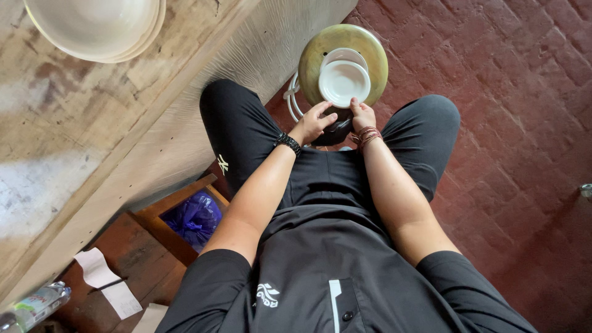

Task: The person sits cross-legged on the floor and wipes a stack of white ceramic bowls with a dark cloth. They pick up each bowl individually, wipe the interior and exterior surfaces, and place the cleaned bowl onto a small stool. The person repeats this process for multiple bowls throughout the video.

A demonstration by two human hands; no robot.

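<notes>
I see both of the seated person's hands at the near rim of a white ceramic bowl (343, 81), which sits on a round, yellowish-green disc (370, 52). The disc stands over the red brick floor (518, 74) between the person's knees.

Left hand (313, 121): fingers spread and curved, fingertips touching the lower left rim of the bowl. The hand is not closed into a fist; I cannot tell whether it pinches the rim or only rests against it. A black watch (288, 143) sits on this wrist.

Right hand (362, 115): fingers drawn together, thumb and fingertips at the lower right rim of the bowl. The grip itself is too small to confirm. Red and brown bracelets (367, 135) circle this wrist.

A second white rim shows just behind the bowl, so it may rest on another white piece; I cannot tell which. White tubing (291, 98) curves beside the disc's left edge.

To the person's left runs a worn wooden tabletop (74, 142), carrying a stack of pale bowls (98, 28) at its far end. Below it I see a blue plastic bag (194, 217) in a wooden frame, paper slips (108, 283) and a plastic bottle (37, 305).
</notes>
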